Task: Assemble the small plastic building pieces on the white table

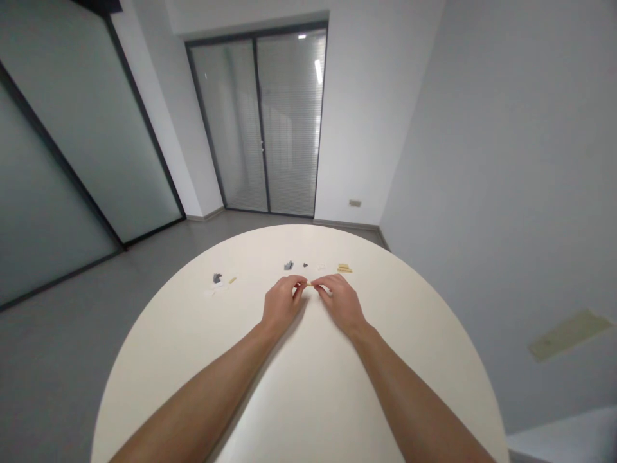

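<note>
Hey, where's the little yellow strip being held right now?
In the head view, the strip is at mid-width, pinched between the left hand and right hand, on the near side of the tiny dark piece on the table.

Plain rm w/ pale back wall (pixel 376 96), grey floor (pixel 48 366) & rd. off-white table (pixel 308 399).
Past table's far edge: dark-framed glass dbl. doors (pixel 270 122) w/ fine horiz. lines & bright light reflections (pixel 319 71), grey baseboard (pixel 344 224), sm. beige patch (pixel 355 203) low on wall. Off L edge: lg. frosted panels (pixel 87 128), black frames. Off R edge: grey-white side wall (pixel 520 161) w/ beige strip (pixel 570 335). Light even, soft.
</note>
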The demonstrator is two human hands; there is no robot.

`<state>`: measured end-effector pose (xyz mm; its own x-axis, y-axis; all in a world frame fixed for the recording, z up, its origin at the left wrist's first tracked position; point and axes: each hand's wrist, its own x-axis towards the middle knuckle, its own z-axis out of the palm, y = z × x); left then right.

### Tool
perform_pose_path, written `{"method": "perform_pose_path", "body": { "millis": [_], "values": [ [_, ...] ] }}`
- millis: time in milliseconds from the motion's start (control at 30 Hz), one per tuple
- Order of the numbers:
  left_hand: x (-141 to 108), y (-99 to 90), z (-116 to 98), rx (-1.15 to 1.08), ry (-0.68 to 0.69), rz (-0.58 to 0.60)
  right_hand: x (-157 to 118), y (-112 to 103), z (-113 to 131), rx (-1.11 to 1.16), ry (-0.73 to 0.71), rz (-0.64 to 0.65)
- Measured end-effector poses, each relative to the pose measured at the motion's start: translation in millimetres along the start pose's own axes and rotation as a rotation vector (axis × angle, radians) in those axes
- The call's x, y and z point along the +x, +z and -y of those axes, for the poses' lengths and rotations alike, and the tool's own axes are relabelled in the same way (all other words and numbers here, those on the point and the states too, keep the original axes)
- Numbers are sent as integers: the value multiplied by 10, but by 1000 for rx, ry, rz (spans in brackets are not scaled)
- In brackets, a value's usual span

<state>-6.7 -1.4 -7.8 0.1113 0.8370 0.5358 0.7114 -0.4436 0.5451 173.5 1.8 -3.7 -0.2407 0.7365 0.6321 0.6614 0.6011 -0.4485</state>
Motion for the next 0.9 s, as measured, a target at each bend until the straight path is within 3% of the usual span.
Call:
{"method": "perform_pose_path", "body": {
  "millis": [900],
  "values": [
    [8, 16, 65, -58, 59, 21, -20, 12, -1, -5, 64, -55]
  ]
}}
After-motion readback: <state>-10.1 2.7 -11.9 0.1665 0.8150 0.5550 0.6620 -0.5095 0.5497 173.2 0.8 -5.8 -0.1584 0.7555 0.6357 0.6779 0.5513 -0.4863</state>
